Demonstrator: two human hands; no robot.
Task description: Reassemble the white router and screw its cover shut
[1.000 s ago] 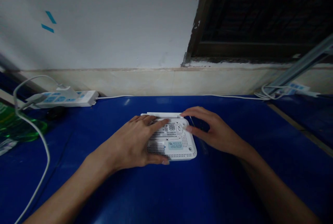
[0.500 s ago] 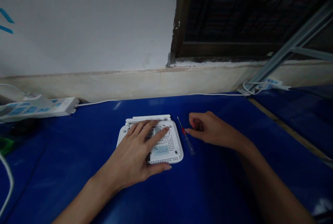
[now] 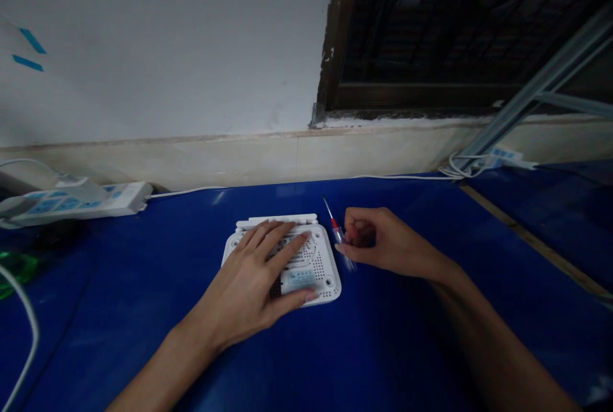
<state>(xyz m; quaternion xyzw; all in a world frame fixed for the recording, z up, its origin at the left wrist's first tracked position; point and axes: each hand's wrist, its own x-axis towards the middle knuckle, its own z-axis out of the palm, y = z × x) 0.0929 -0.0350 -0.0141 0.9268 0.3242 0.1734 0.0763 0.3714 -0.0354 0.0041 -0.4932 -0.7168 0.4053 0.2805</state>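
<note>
A white router [image 3: 330, 265] lies underside up on the blue tabletop, its vents, screw holes and labels showing, with its antennas folded along the far edge. My left hand [image 3: 261, 265] rests flat across it, fingers spread, thumb along the near edge; the palm hides the left part. Just right of the router, my right hand [image 3: 378, 239] pinches a small screwdriver [image 3: 338, 233] by its clear handle between thumb and curled forefinger. The screwdriver has a red collar, and its thin metal shaft points away from me and slightly left.
A white power strip [image 3: 105, 201] with a plug in it lies at the left by the wall, near a dark object [image 3: 57, 233] and a green item [image 3: 19, 268]. A white cable [image 3: 29, 322] curves at the left edge. A metal frame [image 3: 512, 118] stands back right.
My right hand has closed on the screwdriver, which has shifted away from me and slightly left. My left thumb has moved up against the router's near edge. The view has shifted slightly.
</note>
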